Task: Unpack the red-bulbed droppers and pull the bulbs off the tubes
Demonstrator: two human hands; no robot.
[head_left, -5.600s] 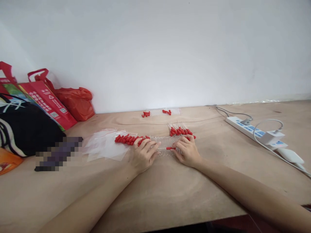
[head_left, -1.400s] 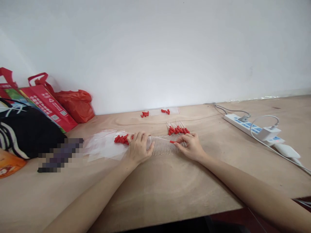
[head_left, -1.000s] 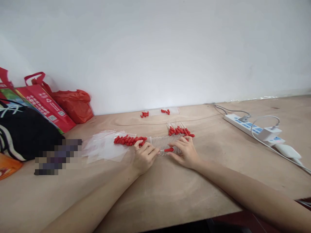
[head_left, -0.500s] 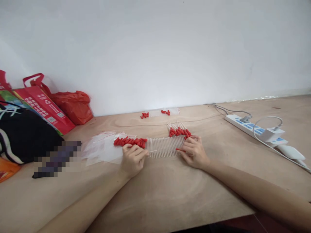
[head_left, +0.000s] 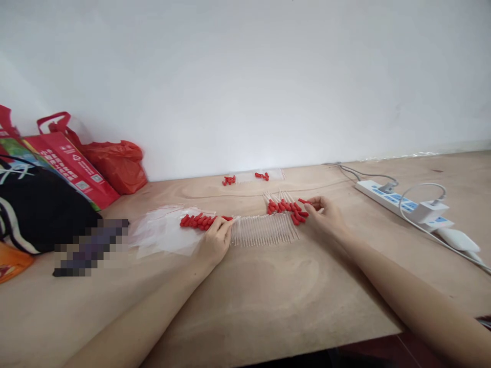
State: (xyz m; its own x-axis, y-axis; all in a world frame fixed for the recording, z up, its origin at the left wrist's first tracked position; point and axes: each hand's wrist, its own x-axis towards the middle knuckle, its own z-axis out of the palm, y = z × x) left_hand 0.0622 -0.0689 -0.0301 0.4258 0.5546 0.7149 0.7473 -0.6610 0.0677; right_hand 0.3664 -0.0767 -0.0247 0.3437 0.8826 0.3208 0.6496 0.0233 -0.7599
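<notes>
A row of thin, clear-looking sticks (head_left: pixel 261 231) lies side by side on the table. At its left end my left hand (head_left: pixel 218 236) is closed, its fingertips by the sticks and the left row of small red pieces (head_left: pixel 197 221); whatever it pinches is hidden. My right hand (head_left: pixel 326 214), beyond the row's right end, pinches a small red piece (head_left: pixel 304 201) between thumb and fingers. Just left of it are pale sticks with red ends (head_left: pixel 282 206), bunched above the clear row. Loose red pieces (head_left: pixel 298 219) lie below that hand's fingertips.
Clear plastic bags (head_left: pixel 163 232) are spread at the left. Near the wall lies another bag (head_left: pixel 245 177) with red pieces. A power strip (head_left: pixel 391 199) with plugs and cables stands at right. Red bags (head_left: pixel 115 163) and a black bag (head_left: pixel 46 209) sit at far left.
My right hand has moved up and right from the row's right end, with a red piece in its fingers. My left hand has shifted slightly up; the pale stick at its fingertips no longer shows.
</notes>
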